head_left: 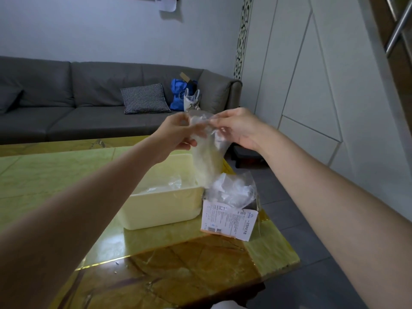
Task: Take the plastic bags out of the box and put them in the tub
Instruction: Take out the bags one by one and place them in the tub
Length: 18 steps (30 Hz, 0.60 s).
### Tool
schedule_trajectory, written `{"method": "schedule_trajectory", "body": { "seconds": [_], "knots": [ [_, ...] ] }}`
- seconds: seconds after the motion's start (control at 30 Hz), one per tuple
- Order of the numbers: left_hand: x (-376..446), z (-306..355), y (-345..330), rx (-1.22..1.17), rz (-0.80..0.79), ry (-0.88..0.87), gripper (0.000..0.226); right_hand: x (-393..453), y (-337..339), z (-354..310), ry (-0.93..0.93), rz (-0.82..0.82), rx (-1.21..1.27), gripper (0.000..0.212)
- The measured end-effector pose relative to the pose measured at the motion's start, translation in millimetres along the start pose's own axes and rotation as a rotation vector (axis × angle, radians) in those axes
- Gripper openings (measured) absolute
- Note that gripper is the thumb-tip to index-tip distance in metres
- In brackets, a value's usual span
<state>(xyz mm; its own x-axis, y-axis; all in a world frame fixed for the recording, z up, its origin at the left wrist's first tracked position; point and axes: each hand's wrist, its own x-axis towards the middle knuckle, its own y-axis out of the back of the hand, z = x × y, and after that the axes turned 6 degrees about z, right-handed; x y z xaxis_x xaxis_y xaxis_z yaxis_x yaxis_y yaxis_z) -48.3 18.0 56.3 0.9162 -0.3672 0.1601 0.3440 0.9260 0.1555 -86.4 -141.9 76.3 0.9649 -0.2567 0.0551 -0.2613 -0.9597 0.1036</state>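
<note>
Clear plastic is what both hands have hold of, up at the centre of the frame: one bag hangs in the air, its top edge pinched by the left hand on one side and the right hand on the other, fingers curled onto the film, as though teasing the mouth apart or straightening it. The bag's lower end dangles over the far right corner of the tub, which sits on the table below centre and already has some crumpled film in it. Just right of the tub, touching or nearly so, stands the box, with more bags bulging out of its top. I'd judge this the carry step, mid-task. Next the bag needs lowering leftward into the tub and both pinches letting go; light film may cling to the fingers.
</note>
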Motion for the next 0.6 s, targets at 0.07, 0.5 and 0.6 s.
{"method": "schedule_trajectory", "body": {
  "seconds": [0.07, 0.5, 0.6],
  "knots": [
    [-3, -5, 8, 0.136, -0.152, 0.079, 0.025, 4, 1, -2, 0.113, 0.086, -0.038, 0.013],
    [12, -50, 124, 0.576, 0.256, 0.289, 0.022, 26, -51, 42, 0.323, 0.355, -0.474, 0.007],
    [27, -66, 142, 1.061, 0.405, 0.209, 0.021, 34, -80, 69, 0.281, 0.303, -0.606, 0.007]
  ]
}}
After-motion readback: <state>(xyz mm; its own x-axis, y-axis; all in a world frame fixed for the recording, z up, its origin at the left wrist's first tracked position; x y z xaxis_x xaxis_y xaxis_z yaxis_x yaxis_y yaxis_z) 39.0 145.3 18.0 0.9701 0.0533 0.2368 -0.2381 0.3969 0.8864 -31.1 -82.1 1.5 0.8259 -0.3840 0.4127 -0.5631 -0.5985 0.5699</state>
